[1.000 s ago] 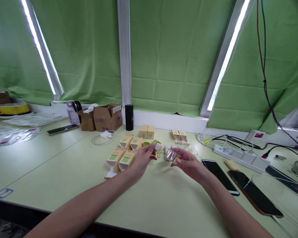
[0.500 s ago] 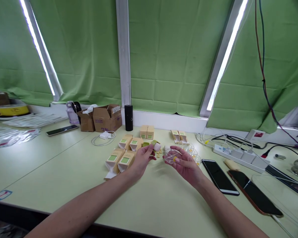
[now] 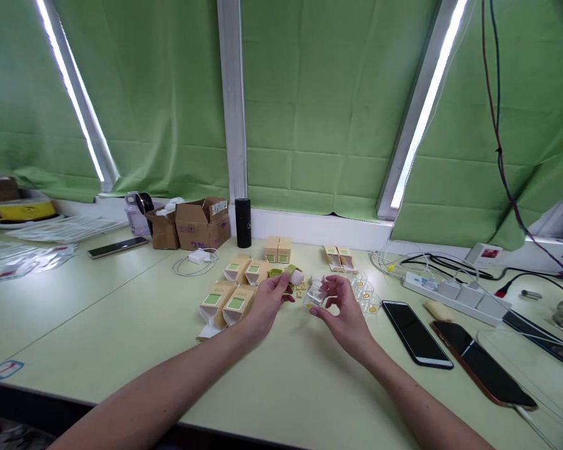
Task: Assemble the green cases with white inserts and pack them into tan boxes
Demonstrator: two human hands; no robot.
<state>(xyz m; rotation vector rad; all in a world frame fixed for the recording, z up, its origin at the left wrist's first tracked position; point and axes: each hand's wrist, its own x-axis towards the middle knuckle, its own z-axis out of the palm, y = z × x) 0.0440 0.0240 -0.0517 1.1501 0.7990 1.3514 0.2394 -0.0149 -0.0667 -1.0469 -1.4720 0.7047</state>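
Observation:
My left hand (image 3: 268, 306) is closed in a pinch on a small pale pink and green piece (image 3: 296, 277), whose kind I cannot make out. Opposite it, my right hand (image 3: 341, 309) grips a small clear container (image 3: 314, 295) between thumb and fingers. A spot of yellow shows at the container's lower end. Small yellow pieces (image 3: 299, 291) lie on the table between the hands. Several more clear containers (image 3: 365, 290) with yellow centres stand just behind the right hand. Left of my left hand are open kraft boxes (image 3: 236, 303) with green labels.
More kraft boxes (image 3: 278, 249) stand farther back, beside a black tumbler (image 3: 243, 223). Cardboard cartons (image 3: 202, 224) sit at the back left. To the right lie a phone (image 3: 417, 333), another phone (image 3: 483, 364) and a power strip (image 3: 455, 298) with cables.
My right hand has turned the clear container so that its yellow spot now points down, and its fingers have shifted above it. My left hand stays almost still with its piece.

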